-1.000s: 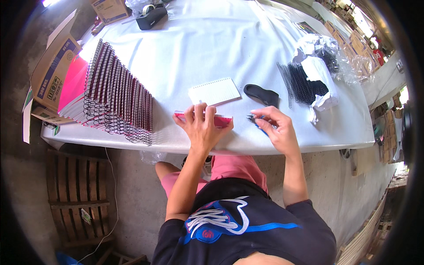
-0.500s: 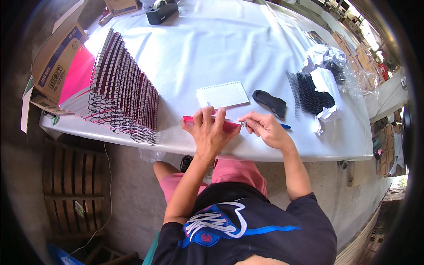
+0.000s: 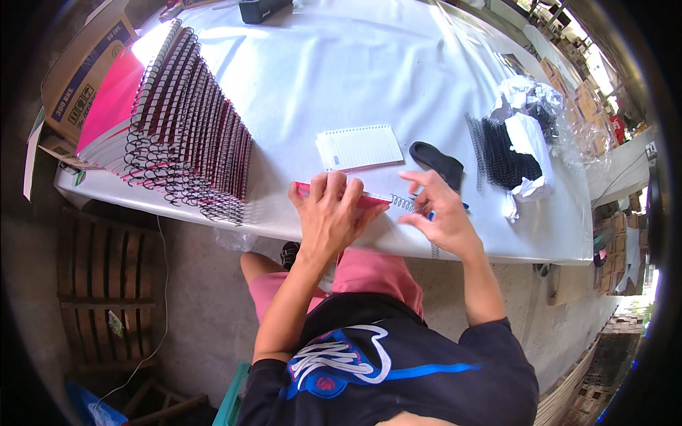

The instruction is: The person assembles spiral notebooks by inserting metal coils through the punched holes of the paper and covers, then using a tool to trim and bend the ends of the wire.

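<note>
My left hand point(image 3: 332, 209) is closed around a small notebook with a red cover point(image 3: 303, 189), held near the table's front edge. A thin spiral coil point(image 3: 403, 204) reaches from the notebook's right end toward my right hand point(image 3: 449, 216). The thumb and fingers of that hand are spread apart around the coil, slightly blurred. More coil shows below the palm, at the table edge. Just beyond my hands lies a small lined notepad point(image 3: 362, 147) with holes along its top. Behind my right hand rests a black, curved, sole-shaped object point(image 3: 437, 165), with a blue pen-like item partly hidden nearby.
At left, a tall stack of spiral-bound notebooks with pink covers point(image 3: 117, 99) stands against an open cardboard box point(image 3: 85, 78). To the right lie a bundle of black spiral coils point(image 3: 508, 153) and crumpled clear plastic point(image 3: 586, 128). A black tape dispenser point(image 3: 264, 10) sits at the far edge.
My right hand has opened from a pinch at the notebook's end and moved slightly right and down. More of the coil now shows there. My left hand keeps its hold on the notebook.
</note>
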Motion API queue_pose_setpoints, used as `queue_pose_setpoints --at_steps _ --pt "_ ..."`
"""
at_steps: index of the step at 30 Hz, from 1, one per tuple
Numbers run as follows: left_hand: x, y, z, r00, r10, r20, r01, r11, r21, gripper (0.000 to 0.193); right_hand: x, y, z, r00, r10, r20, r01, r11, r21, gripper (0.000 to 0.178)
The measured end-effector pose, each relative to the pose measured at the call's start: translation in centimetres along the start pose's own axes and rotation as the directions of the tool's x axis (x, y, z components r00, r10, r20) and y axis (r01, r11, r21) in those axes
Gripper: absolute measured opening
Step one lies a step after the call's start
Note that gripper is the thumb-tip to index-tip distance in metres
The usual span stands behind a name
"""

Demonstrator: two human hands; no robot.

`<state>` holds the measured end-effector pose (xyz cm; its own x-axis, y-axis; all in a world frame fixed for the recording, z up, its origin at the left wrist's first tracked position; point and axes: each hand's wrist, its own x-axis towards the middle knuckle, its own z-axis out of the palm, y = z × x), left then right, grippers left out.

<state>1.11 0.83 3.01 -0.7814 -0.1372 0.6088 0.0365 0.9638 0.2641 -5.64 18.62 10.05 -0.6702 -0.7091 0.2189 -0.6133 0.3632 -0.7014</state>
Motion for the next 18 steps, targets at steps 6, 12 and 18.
queue_pose_setpoints --at_steps 6,12,18 --pt "0.7 -0.1 -0.2 1.000 0.002 -0.014 -0.003 0.996 -0.092 0.052 0.1 3.2 -0.8 0.974 0.021 0.225 -0.045 0.994 0.101 0.031" --pt "1.5 -1.6 -0.8 0.998 0.028 -0.059 -0.040 0.976 -0.214 0.055 1.1 7.5 -3.9 0.997 0.022 -0.067 -0.058 0.804 -0.591 0.042" --pt "1.4 -1.4 -0.7 0.999 0.009 -0.052 -0.024 0.953 -0.303 0.061 0.7 12.4 -3.3 0.951 0.117 -0.287 -0.164 0.976 -0.143 0.031"
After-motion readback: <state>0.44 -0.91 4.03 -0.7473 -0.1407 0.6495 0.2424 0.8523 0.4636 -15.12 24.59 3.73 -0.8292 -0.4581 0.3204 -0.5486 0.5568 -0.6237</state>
